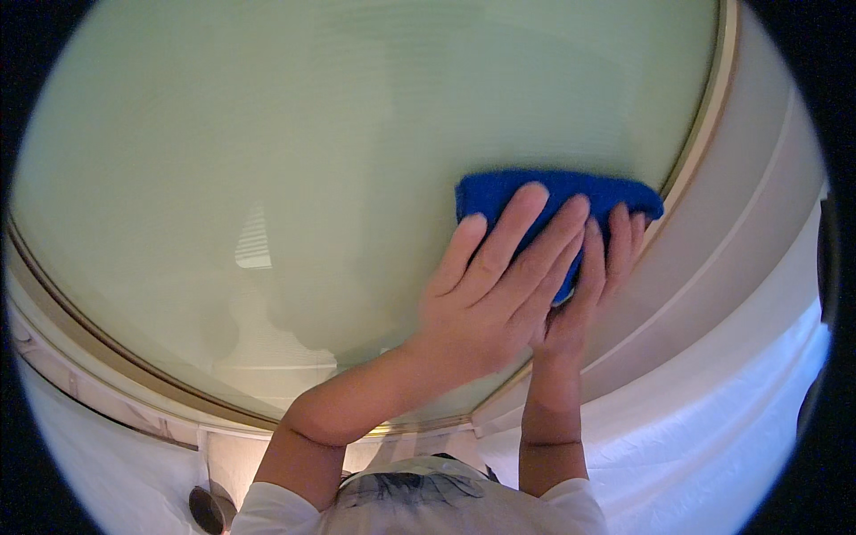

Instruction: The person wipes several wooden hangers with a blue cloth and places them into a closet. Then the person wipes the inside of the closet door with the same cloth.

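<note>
A folded blue cloth (571,185) lies flat against a large pale-green glass pane (294,169), near the pane's right edge. Over the cloth's lower left part, my left hand (481,308) rests with its fingers long and spread. Close beside it and partly beneath it is my right hand (578,321), whose fingers curl over the lower right part of the cloth. The left hand covers some of the right hand, so its thumb side is hidden. Both forearms reach up from the lower edge, the left one bent at the elbow.
A light frame (704,134) borders the pane, curving along the right and bottom. White sheeting (695,401) spreads at the lower right. A dark, round-mouthed object (210,510) is at the lower left. Pale reflections (276,348) show in the glass.
</note>
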`<state>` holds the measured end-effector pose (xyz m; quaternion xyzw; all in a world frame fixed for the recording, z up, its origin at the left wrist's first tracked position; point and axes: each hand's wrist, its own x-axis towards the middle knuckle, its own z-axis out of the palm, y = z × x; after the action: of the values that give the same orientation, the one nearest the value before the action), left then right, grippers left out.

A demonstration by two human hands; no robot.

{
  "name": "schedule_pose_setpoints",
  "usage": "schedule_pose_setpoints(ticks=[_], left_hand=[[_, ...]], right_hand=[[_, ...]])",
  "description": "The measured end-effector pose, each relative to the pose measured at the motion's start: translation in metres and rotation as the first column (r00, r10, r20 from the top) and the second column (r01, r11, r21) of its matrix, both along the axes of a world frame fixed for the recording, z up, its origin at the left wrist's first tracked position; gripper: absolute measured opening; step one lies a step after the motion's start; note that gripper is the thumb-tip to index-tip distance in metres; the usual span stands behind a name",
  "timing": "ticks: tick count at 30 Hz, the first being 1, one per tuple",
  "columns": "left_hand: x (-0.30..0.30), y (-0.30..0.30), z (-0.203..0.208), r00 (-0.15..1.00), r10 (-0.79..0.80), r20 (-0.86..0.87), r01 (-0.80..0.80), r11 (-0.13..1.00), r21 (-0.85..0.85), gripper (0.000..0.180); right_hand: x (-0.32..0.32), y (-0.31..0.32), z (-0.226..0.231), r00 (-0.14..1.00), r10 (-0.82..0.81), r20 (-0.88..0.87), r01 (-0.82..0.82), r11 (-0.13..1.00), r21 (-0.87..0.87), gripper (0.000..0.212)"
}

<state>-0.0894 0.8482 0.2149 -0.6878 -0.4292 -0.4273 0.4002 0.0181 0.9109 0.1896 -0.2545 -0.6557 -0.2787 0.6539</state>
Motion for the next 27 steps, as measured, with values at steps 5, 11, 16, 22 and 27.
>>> schedule_pose_setpoints(ticks=[5,11,16,22,27], left_hand=[[-0.003,-0.013,-0.064,0.988,-0.03,-0.15,-0.008,0.97,-0.243,0.038],[-0.029,-0.015,-0.101,0.917,0.082,-0.391,-0.153,0.976,-0.154,0.042],[0.005,0.003,-0.051,0.974,0.159,-0.161,-0.177,0.979,-0.104,0.042],[-0.014,-0.002,-0.042,0.965,0.214,-0.151,-0.22,0.975,-0.024,0.037],[-0.028,-0.02,-0.088,0.955,0.196,-0.224,-0.221,0.97,-0.097,0.037]], right_hand=[[0.018,-0.006,-0.084,0.997,0.028,0.072,-0.017,0.99,-0.143,0.047],[0.006,-0.012,-0.125,0.994,0.083,0.076,-0.066,0.976,-0.208,0.052],[0.012,0.004,-0.045,0.994,0.033,0.108,-0.016,0.987,-0.16,0.06],[-0.005,0.001,-0.032,0.99,0.068,0.126,-0.056,0.994,-0.09,0.056],[-0.008,-0.017,-0.103,0.983,0.086,0.162,-0.055,0.981,-0.184,0.057]])
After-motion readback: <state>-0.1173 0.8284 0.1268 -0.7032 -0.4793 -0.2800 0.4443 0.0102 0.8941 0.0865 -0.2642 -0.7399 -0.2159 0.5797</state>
